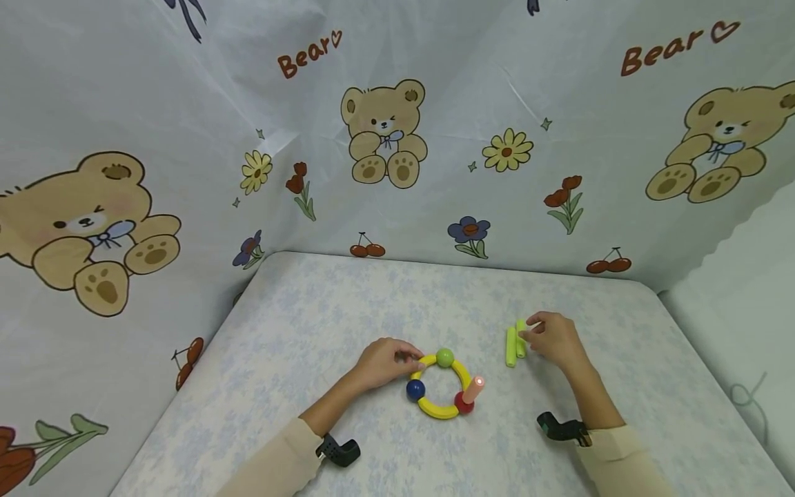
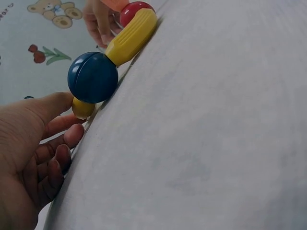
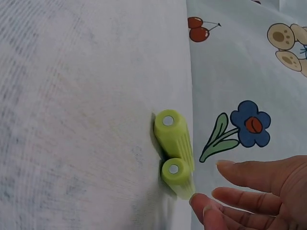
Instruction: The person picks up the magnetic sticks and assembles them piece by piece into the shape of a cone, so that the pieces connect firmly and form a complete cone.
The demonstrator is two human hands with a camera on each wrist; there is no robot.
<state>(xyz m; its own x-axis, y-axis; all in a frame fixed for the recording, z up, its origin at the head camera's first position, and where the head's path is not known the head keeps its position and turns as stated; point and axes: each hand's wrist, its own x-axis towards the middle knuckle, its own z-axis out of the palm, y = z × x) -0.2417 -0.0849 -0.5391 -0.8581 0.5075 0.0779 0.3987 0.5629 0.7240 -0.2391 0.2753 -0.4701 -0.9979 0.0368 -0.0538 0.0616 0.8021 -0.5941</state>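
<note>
A ring of yellow curved magnetic rods [image 1: 438, 411] lies on the table, joined by a green ball [image 1: 444, 357], a blue ball [image 1: 415, 391] and a red ball [image 1: 460, 407]. From the red ball an orange stick [image 1: 474, 390] rises at a tilt. My left hand [image 1: 386, 364] pinches the ring's yellow rod [image 2: 83, 108] beside the blue ball. Two light green magnetic sticks [image 1: 511, 346] lie side by side to the ring's right. Beside the right-hand stick [image 3: 176, 173], my right hand [image 1: 553, 338] has its thumb and fingers spread apart; whether a fingertip touches it I cannot tell.
The pale patterned table [image 1: 348, 304] ends at a hanging cloth [image 1: 435, 207] printed with bears and flowers. Dark wrist cameras [image 1: 338, 451] are worn on both arms. A thin cord [image 1: 749, 397] hangs beyond the right table edge.
</note>
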